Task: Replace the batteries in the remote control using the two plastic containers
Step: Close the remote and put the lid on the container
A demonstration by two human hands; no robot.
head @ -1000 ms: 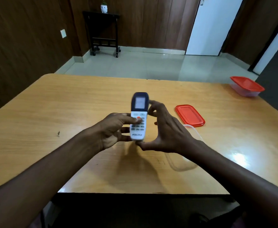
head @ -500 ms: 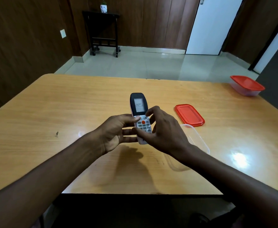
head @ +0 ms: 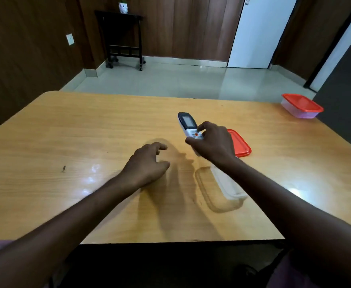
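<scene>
As I look down from the head camera at the wooden table [head: 66, 132], the right hand [head: 214, 142] has its fingers curled round the lower half of the remote control [head: 188, 124], holding it face up with the dark screen end pointing away from me. I cannot tell whether the remote is resting on the table or just above it.

The left hand [head: 147, 165] is apart from the remote, fingers loosely spread and bent, with nothing in it, low over the table.

Just beside the right hand lies a loose red lid [head: 240, 143], flat on the table. Nearer to me, partly under the right forearm, sits an open clear container [head: 222, 188]; I cannot make out whether it holds any batteries. Well apart, at the far right corner, stands a second container [head: 301, 106] with its red lid on.

My judgement is that the task is either close to its end or barely begun: the remote shows its button side, so its battery cover is hidden, and I see no batteries anywhere. One container is open, the other still shut.
</scene>
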